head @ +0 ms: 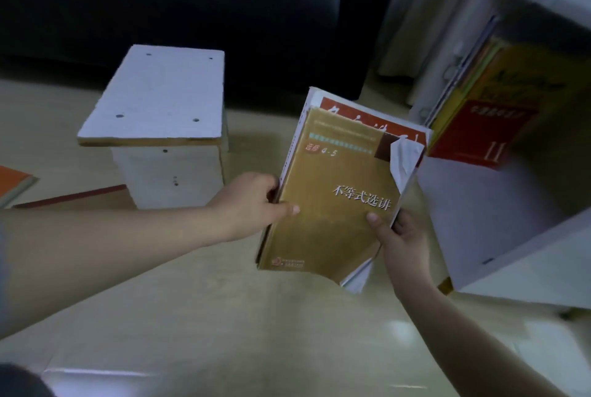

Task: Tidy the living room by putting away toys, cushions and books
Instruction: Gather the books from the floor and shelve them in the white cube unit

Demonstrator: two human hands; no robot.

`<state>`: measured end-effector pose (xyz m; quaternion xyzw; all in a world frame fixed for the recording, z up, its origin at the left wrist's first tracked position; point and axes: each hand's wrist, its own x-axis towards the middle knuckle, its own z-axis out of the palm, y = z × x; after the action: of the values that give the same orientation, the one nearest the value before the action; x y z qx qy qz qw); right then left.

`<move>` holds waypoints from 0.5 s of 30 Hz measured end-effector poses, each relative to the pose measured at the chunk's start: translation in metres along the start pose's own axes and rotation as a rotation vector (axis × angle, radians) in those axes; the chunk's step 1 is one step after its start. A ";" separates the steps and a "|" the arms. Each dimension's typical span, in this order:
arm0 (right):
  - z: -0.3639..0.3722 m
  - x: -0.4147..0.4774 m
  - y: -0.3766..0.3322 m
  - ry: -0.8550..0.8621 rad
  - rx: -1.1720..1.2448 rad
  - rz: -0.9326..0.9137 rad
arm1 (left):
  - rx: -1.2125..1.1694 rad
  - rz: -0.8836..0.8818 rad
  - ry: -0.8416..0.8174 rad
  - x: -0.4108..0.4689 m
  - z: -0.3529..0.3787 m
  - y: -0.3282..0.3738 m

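Observation:
Both hands hold a stack of books (332, 204) above the floor, in the middle of the view. The top one has a gold-brown cover with a torn, curled upper right corner; a red-and-white book lies under it. My left hand (252, 204) grips the stack's left edge, thumb on the cover. My right hand (396, 236) grips the lower right edge. The stack sits just left of a white shelf cubby (499, 198) where several books (479, 115) lean, a red-and-yellow one in front.
A small white wooden stool (160, 102) stands on the pale floor to the left. An orange book (12, 182) and a thin red book (73, 196) lie on the floor at far left. A dark sofa (192, 6) runs along the back.

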<state>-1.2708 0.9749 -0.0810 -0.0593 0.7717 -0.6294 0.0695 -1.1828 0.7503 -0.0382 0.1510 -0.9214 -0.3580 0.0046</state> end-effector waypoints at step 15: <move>-0.062 0.080 -0.029 0.254 -0.126 0.053 | 0.138 0.062 -0.073 0.116 0.000 0.104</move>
<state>-1.3611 1.0146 -0.0433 0.0372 0.8135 -0.5801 -0.0161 -1.3221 0.7907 0.0191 0.1091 -0.9477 -0.2985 -0.0282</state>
